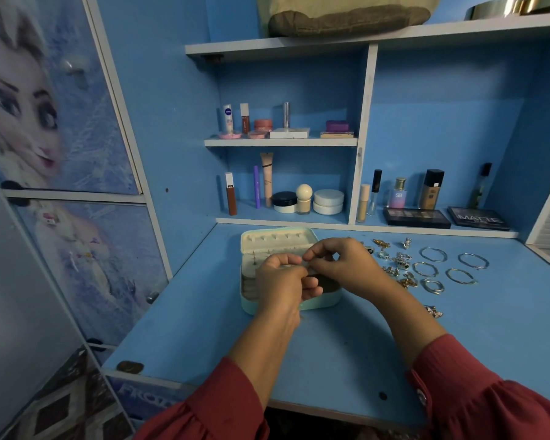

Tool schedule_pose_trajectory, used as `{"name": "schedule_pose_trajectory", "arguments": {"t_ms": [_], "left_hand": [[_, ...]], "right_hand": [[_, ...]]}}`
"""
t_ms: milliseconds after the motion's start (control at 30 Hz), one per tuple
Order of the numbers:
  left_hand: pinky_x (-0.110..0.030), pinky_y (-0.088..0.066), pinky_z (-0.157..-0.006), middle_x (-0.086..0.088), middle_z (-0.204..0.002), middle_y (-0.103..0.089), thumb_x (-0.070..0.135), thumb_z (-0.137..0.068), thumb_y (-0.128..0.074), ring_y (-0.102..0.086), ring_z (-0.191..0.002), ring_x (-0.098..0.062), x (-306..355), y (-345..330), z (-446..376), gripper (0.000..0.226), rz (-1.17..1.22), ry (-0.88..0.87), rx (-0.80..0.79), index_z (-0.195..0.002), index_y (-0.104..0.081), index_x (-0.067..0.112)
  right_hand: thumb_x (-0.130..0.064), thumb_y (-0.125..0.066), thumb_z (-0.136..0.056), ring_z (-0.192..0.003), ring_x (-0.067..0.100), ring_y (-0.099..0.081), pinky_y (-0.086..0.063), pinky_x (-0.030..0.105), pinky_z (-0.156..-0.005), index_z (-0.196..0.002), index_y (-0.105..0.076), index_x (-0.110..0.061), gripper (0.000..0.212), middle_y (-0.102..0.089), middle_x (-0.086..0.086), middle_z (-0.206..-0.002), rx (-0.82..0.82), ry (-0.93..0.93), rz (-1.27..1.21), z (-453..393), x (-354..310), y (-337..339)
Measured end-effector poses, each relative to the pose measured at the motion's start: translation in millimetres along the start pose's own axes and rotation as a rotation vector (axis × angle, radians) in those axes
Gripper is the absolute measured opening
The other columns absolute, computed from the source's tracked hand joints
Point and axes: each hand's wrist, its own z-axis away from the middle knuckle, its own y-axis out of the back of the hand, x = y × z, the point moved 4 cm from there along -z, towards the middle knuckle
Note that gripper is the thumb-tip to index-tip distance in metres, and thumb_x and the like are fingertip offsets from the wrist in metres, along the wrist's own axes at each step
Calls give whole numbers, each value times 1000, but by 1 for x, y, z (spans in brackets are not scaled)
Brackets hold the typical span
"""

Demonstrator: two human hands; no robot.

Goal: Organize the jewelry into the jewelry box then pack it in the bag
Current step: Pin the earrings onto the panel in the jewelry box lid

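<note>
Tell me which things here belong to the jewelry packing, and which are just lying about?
Part of the job:
- open jewelry box
- silver bangles
- rings and small gold pieces
- left hand and right hand, meeting over the box; what they pinch is too small to tell

Just lying about:
- eyeshadow palettes
- cream jars
- perfume bottle
- cushion on top shelf

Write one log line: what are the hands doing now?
left hand: pinching something small | right hand: pinching too | jewelry box: open | bangles: on desk
</note>
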Motion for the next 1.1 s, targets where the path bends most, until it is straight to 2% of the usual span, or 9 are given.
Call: {"name": "schedule_pose_trajectory", "arguments": {"t_ms": [300, 533, 700, 967, 1100], "left_hand": [[-26, -54, -44, -6, -59, -58, -9, -87, -56, -52, -35, -5, 0, 0, 0, 17, -5, 2, 3, -94, -57, 6], [-26, -54, -44, -7, -58, -58, -8, -87, -56, -52, -35, -6, 0, 0, 0, 17, -12, 8, 12, -97, -57, 6], [-26, -53, -44, -7, -59, -56, -9, -88, -54, -52, -34, -5, 0, 0, -1, 17, -17, 11, 9, -93, -57, 8], [-25, -52, -43, -5, -55, -55, -8, -88, -56, -51, -34, -5, 0, 0, -1, 16, -12, 8, 9, -89, -57, 9], [-24, -52, -42, -6, -58, -55, -8, -88, -56, -51, -34, -5, 0, 0, 0, 17, -7, 9, 2, -88, -56, 9]], "right_hand": [[-10, -65, -85, -70, 6, -51, -41, 12, -62, -82, -68, -29, 20, -64, -12, -76, -7, 58, -10, 1, -2, 0], [-5, -62, -86, -73, 8, -55, -44, 12, -62, -87, -68, -22, 17, -61, -9, -74, 1, 2, -105, -1, 2, 0], [-10, -65, -85, -72, 4, -57, -45, 11, -63, -86, -72, -20, 12, -67, -6, -77, 6, 8, -59, -1, 3, 0], [-20, -58, -94, -83, 6, -58, -44, 11, -69, -92, -69, -20, 11, -64, -7, -87, -40, 14, -24, -3, 4, -1], [-19, -60, -92, -81, 4, -57, -44, 9, -68, -91, -70, -17, 10, -63, -10, -86, -48, 38, 20, -4, 3, -1]]}}
